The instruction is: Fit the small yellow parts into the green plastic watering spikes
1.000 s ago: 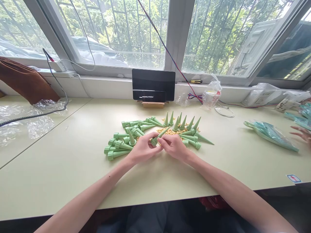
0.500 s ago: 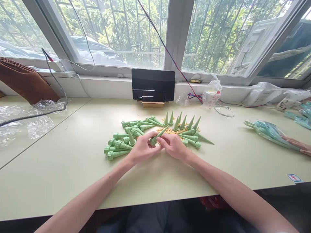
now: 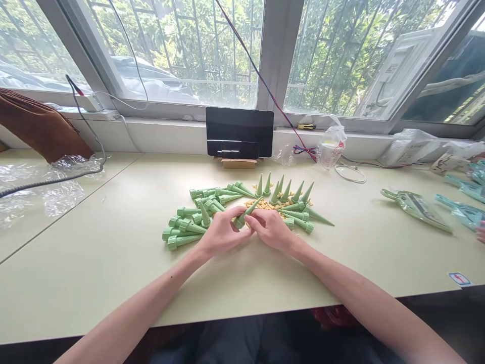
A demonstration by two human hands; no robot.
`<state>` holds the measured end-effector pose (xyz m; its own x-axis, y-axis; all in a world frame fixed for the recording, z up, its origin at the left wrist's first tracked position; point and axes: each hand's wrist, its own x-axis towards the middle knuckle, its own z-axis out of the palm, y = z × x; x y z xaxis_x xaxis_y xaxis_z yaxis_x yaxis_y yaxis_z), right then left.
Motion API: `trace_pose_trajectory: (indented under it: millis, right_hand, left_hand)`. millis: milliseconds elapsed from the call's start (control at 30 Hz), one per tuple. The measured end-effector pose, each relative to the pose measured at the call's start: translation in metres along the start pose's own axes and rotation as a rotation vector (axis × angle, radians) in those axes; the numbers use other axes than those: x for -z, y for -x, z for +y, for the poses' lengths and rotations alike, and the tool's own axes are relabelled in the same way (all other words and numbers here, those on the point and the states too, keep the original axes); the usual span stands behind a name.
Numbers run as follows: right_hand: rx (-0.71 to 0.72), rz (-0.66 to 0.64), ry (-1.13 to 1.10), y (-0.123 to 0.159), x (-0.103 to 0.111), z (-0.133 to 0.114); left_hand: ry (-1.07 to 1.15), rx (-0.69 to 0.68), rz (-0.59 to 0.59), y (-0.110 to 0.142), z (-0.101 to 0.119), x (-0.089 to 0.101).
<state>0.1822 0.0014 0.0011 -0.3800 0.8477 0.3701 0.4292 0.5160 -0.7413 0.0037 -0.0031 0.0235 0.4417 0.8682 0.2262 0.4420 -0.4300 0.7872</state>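
My left hand is closed round the capped base of a green plastic watering spike, whose tip points up and to the right. Against the same spike's side, my right hand pinches with thumb and fingers; any small part between those fingertips is hidden. More green spikes lie in a heap left of my hands. Several others stand point up behind my right hand, and a few lie flat beside it. Small yellow pieces are scattered among them.
A black tablet leans on a small cardboard stand at the back. Bagged green tools lie to the right, with another person's hand at the edge. Clear plastic wrap and a black cable occupy the left.
Both my hands stay almost still, with the spike between them. At the right, the other person's hand has drawn back to the right, uncovering the bagged tools.
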Motion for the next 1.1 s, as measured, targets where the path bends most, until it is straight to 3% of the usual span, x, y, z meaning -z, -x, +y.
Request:
trace_pose_trajectory:
  millis: [800, 1100]
  right_hand:
    - [-0.004, -0.092, 0.059, -0.0002, 0.0008, -0.0005]
    - [0.003, -0.052, 0.036, 0.0005, -0.0008, -0.0036]
  left_hand:
    - [-0.060, 0.001, 0.024, 0.0015, -0.0024, -0.0007]
    - [-0.123, -0.003, 0.029, 0.0015, -0.0065, -0.0031]
